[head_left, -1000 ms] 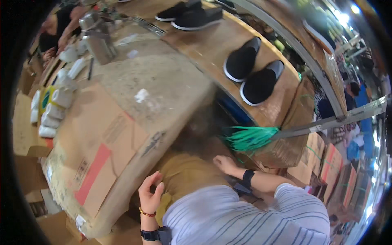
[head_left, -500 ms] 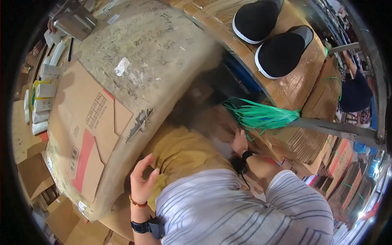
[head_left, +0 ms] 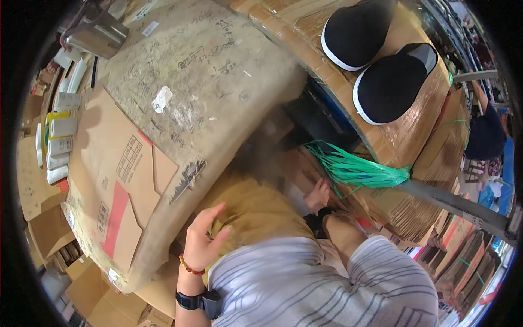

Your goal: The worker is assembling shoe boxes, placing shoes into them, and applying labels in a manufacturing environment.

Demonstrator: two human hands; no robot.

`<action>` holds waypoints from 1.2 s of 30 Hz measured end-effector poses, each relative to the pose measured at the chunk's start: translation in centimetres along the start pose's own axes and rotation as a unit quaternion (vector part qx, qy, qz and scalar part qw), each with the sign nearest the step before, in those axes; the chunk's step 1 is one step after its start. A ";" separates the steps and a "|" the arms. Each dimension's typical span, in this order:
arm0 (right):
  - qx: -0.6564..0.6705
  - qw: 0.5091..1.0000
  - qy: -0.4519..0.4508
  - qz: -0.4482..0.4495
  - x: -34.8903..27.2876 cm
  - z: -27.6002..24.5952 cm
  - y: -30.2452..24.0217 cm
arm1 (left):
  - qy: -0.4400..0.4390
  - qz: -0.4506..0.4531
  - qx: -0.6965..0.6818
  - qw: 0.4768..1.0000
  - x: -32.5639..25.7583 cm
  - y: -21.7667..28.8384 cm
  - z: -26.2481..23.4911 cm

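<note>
My left hand [head_left: 204, 240] hovers beside my mustard-coloured trousers [head_left: 253, 204], fingers curved and apart around nothing. A beaded bracelet and a black strap circle that wrist. On the other side of my lap, my right hand [head_left: 316, 197] reaches down with its fingers spread against the brown cardboard [head_left: 299, 169] low between the table and the boxes. No object shows in its fingers. Just above it hangs a bunch of green plastic strips [head_left: 357, 169]. Shadow hides much of the space beyond this hand.
A worn table [head_left: 212, 82] bears a flat printed carton [head_left: 125, 169], a metal container [head_left: 98, 32] and white rolls [head_left: 62, 128]. Two black shoes [head_left: 392, 87] rest on a taped box [head_left: 305, 32]. A grey metal bar [head_left: 457, 201] crosses at right, above stacked cardboard [head_left: 463, 261].
The view has shifted slightly, so the shoes and green strips sit farther right. My right hand's fingers look more spread. My left hand keeps its curved pose.
</note>
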State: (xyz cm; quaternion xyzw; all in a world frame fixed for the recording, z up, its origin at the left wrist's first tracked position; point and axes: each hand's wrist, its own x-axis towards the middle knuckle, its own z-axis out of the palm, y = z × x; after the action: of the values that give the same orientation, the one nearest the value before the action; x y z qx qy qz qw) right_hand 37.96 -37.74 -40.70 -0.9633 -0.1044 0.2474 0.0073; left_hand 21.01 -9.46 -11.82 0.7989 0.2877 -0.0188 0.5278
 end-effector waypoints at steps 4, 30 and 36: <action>0.026 0.999 -0.026 -0.017 -0.5 -2.8 -1.5 | 0.009 0.014 0.016 1.000 0.2 0.9 -0.5; -0.143 0.906 0.116 -0.381 -13.4 -36.7 -8.0 | 0.076 0.146 0.024 0.986 -5.7 -0.5 -4.7; -0.114 0.871 0.139 -0.457 -20.2 -47.5 -8.8 | 0.070 0.162 0.013 0.984 -9.2 -2.8 -4.5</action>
State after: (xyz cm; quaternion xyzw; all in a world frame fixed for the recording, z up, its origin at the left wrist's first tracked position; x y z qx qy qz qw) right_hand 41.67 -31.52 11.17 -0.8268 -0.5581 0.0666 0.0239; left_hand 10.73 -8.94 -9.12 0.8413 0.1906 0.1192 0.4916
